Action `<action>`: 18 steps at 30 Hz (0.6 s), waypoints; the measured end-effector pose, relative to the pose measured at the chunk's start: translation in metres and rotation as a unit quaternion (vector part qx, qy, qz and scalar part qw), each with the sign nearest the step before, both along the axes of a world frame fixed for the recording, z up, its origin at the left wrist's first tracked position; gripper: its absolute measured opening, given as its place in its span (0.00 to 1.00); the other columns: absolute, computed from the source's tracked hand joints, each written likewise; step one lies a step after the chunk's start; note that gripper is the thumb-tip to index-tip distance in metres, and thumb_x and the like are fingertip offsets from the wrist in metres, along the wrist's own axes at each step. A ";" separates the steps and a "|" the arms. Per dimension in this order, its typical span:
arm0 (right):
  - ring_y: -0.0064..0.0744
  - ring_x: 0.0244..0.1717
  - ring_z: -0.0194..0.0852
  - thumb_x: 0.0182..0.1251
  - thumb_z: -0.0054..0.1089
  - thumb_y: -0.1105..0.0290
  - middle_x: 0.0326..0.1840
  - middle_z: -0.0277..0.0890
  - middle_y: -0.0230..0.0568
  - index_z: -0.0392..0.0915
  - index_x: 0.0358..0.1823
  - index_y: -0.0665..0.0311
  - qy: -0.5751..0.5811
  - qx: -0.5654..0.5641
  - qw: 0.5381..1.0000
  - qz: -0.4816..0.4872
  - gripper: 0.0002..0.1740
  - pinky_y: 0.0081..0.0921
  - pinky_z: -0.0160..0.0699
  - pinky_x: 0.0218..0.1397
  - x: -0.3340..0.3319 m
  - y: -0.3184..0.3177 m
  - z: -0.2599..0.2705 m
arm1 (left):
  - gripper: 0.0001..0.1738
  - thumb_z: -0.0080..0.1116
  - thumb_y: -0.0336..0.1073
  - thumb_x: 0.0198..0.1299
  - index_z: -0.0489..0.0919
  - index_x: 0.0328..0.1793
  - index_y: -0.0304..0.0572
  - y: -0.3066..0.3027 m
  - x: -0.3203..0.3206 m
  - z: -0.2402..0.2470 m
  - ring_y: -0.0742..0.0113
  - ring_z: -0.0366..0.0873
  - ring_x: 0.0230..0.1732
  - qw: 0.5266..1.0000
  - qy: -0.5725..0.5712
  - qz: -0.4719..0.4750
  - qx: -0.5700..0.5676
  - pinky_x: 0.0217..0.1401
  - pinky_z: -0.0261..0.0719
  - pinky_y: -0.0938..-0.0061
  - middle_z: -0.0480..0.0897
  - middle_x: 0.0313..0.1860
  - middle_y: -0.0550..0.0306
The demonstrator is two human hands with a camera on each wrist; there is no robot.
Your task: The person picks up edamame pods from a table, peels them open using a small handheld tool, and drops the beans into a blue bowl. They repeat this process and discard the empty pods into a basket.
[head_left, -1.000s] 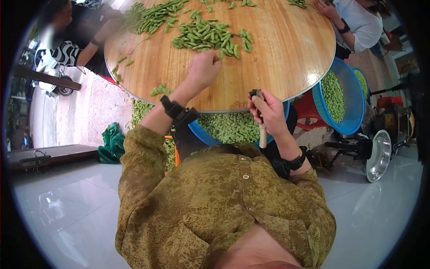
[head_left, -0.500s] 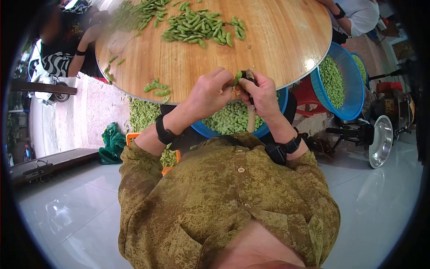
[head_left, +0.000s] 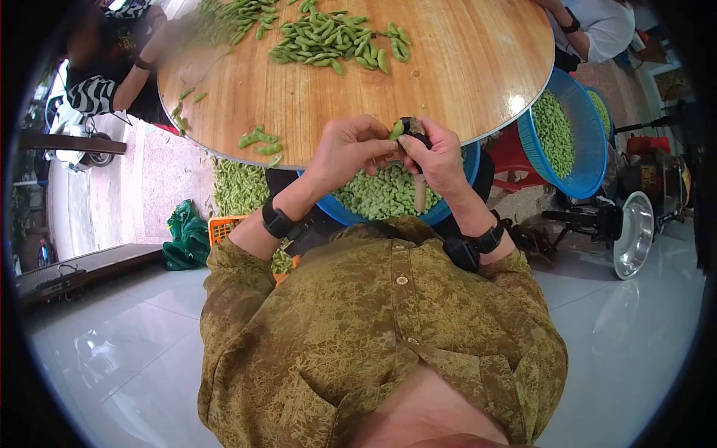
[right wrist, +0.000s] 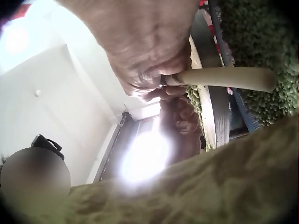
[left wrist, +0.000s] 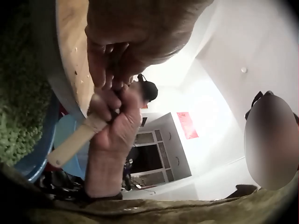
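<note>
Just over the near edge of the round wooden table [head_left: 448,82], the left hand [head_left: 342,153] and right hand [head_left: 439,157] meet. The left fingertips pinch a green soybean pod [head_left: 396,130] against the right thumb. My right hand grips a tool with a pale, straight handle [head_left: 420,193], which points down toward my body; its working end is hidden among the fingers and dark wrapping. In the right wrist view the handle [right wrist: 229,78] sticks out from under the palm. Below the hands, shelled green beans [head_left: 377,196] fill a blue basin [head_left: 326,207].
A heap of pods [head_left: 328,41] lies farther in on the table, with a few pods [head_left: 258,139] near its left edge. Another blue basin [head_left: 595,160] of beans stands at right, beside a metal bowl [head_left: 635,237]. An orange crate [head_left: 222,228] is at left. Other people sit across.
The left hand has come back from near the pod heap to the right hand, bringing a pod. In the last half second both hands have stayed together, the left fingers shifting slightly.
</note>
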State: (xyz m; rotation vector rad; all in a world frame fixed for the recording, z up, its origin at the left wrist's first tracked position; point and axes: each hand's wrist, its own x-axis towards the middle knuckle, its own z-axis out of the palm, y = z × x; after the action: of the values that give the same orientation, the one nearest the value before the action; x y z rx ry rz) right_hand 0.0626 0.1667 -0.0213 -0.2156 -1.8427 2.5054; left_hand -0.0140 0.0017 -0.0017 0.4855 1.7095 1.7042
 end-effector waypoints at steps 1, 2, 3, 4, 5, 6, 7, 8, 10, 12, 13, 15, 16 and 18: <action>0.11 0.17 0.60 0.66 0.56 0.73 0.20 0.67 0.24 0.74 0.41 0.65 0.002 -0.012 1.000 -0.010 0.05 0.14 0.57 0.18 0.000 -0.001 0.001 | 0.07 0.61 0.28 0.59 0.79 0.40 0.29 0.001 0.002 0.001 0.74 0.79 0.26 1.000 0.000 0.001 0.000 0.22 0.77 0.81 0.82 0.26 0.55; 0.11 0.17 0.60 0.66 0.56 0.73 0.20 0.67 0.24 0.74 0.41 0.65 0.002 -0.012 1.000 -0.011 0.05 0.14 0.57 0.18 0.000 0.001 -0.002 | 0.07 0.61 0.28 0.60 0.79 0.40 0.30 0.002 0.004 0.003 0.75 0.79 0.26 1.000 -0.005 0.009 0.009 0.22 0.77 0.81 0.82 0.27 0.55; 0.11 0.18 0.62 0.66 0.55 0.74 0.22 0.69 0.25 0.74 0.42 0.66 0.009 -0.006 1.000 -0.012 0.05 0.13 0.59 0.19 0.000 0.003 -0.006 | 0.07 0.61 0.29 0.60 0.79 0.39 0.30 0.003 0.006 0.004 0.75 0.78 0.26 1.000 -0.011 0.017 0.018 0.23 0.77 0.81 0.82 0.27 0.55; 0.11 0.19 0.63 0.67 0.55 0.75 0.23 0.71 0.26 0.75 0.43 0.66 0.016 0.001 1.000 -0.012 0.06 0.12 0.61 0.19 0.000 0.005 -0.007 | 0.07 0.61 0.29 0.60 0.79 0.39 0.30 0.004 0.005 0.003 0.75 0.78 0.26 1.000 -0.011 0.018 0.019 0.23 0.77 0.81 0.82 0.27 0.55; 0.11 0.19 0.63 0.67 0.55 0.75 0.23 0.71 0.26 0.75 0.43 0.66 0.016 0.002 1.000 -0.009 0.06 0.12 0.61 0.19 0.000 0.006 -0.007 | 0.07 0.61 0.29 0.60 0.78 0.39 0.31 0.004 0.004 0.003 0.75 0.78 0.26 1.000 -0.008 0.012 0.023 0.23 0.77 0.81 0.82 0.27 0.56; 0.12 0.19 0.63 0.67 0.55 0.75 0.23 0.71 0.26 0.75 0.43 0.67 0.013 0.008 1.000 -0.005 0.06 0.12 0.61 0.19 0.001 0.006 -0.002 | 0.07 0.61 0.29 0.61 0.78 0.39 0.31 0.003 0.003 0.002 0.76 0.78 0.26 1.000 -0.004 0.006 0.027 0.24 0.77 0.81 0.82 0.27 0.56; 0.12 0.19 0.63 0.67 0.55 0.75 0.23 0.71 0.27 0.75 0.43 0.67 0.011 0.014 1.000 -0.002 0.06 0.12 0.61 0.19 0.002 0.005 0.001 | 0.07 0.61 0.29 0.61 0.78 0.39 0.31 0.002 0.004 0.001 0.76 0.78 0.26 1.000 -0.004 0.007 0.026 0.24 0.77 0.81 0.82 0.27 0.56; 0.12 0.19 0.63 0.67 0.55 0.75 0.23 0.71 0.27 0.75 0.43 0.67 0.012 0.013 1.000 -0.002 0.06 0.12 0.61 0.19 0.002 0.005 0.002 | 0.06 0.60 0.29 0.61 0.78 0.38 0.32 0.002 0.005 0.000 0.76 0.78 0.26 1.000 0.004 0.007 0.021 0.24 0.77 0.81 0.82 0.27 0.56; 0.11 0.17 0.60 0.65 0.56 0.73 0.21 0.67 0.24 0.73 0.39 0.65 0.006 0.023 1.000 0.008 0.04 0.14 0.57 0.18 0.002 0.006 0.003 | 0.06 0.60 0.30 0.61 0.78 0.38 0.32 0.003 0.005 0.000 0.76 0.78 0.26 1.000 0.012 0.006 0.018 0.24 0.77 0.82 0.82 0.27 0.57; 0.11 0.17 0.60 0.65 0.57 0.73 0.20 0.67 0.24 0.73 0.39 0.65 0.000 0.019 1.000 0.014 0.05 0.14 0.57 0.18 0.002 0.007 0.004 | 0.07 0.60 0.30 0.61 0.78 0.38 0.32 0.001 0.006 0.000 0.76 0.78 0.26 1.000 0.014 -0.002 0.016 0.25 0.77 0.82 0.82 0.27 0.57; 0.11 0.17 0.60 0.65 0.57 0.73 0.20 0.66 0.23 0.73 0.39 0.65 -0.005 0.015 1.000 0.021 0.05 0.14 0.57 0.18 0.002 0.008 0.004 | 0.07 0.60 0.30 0.61 0.78 0.38 0.32 0.001 0.005 0.000 0.76 0.78 0.26 1.000 0.014 -0.001 0.015 0.25 0.77 0.82 0.82 0.27 0.57; 0.11 0.17 0.60 0.65 0.57 0.73 0.20 0.67 0.23 0.73 0.39 0.65 0.000 0.031 0.999 0.027 0.05 0.14 0.57 0.19 0.003 0.008 0.002 | 0.06 0.60 0.27 0.60 0.78 0.40 0.31 0.001 0.005 0.000 0.74 0.79 0.25 1.000 0.017 -0.004 0.002 0.24 0.78 0.81 0.82 0.28 0.56; 0.11 0.18 0.60 0.64 0.57 0.73 0.20 0.67 0.23 0.73 0.39 0.65 0.005 0.047 0.998 0.031 0.05 0.14 0.57 0.19 0.003 0.008 0.002 | 0.06 0.60 0.27 0.60 0.78 0.40 0.31 0.001 0.006 0.000 0.74 0.79 0.25 1.000 0.018 -0.005 0.002 0.24 0.78 0.81 0.82 0.28 0.56; 0.11 0.18 0.60 0.64 0.56 0.74 0.20 0.67 0.24 0.73 0.39 0.65 0.006 0.052 0.998 0.022 0.04 0.14 0.58 0.19 0.005 0.007 0.004 | 0.07 0.60 0.30 0.61 0.79 0.40 0.31 0.000 0.008 0.000 0.76 0.78 0.27 1.000 0.019 -0.009 0.004 0.26 0.78 0.81 0.82 0.27 0.57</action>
State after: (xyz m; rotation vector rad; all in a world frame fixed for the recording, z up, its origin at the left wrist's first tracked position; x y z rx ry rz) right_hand 0.0673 0.1742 -0.0168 -0.1604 -1.9885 2.4224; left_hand -0.0057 0.0022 -0.0016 0.5377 1.7205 1.6987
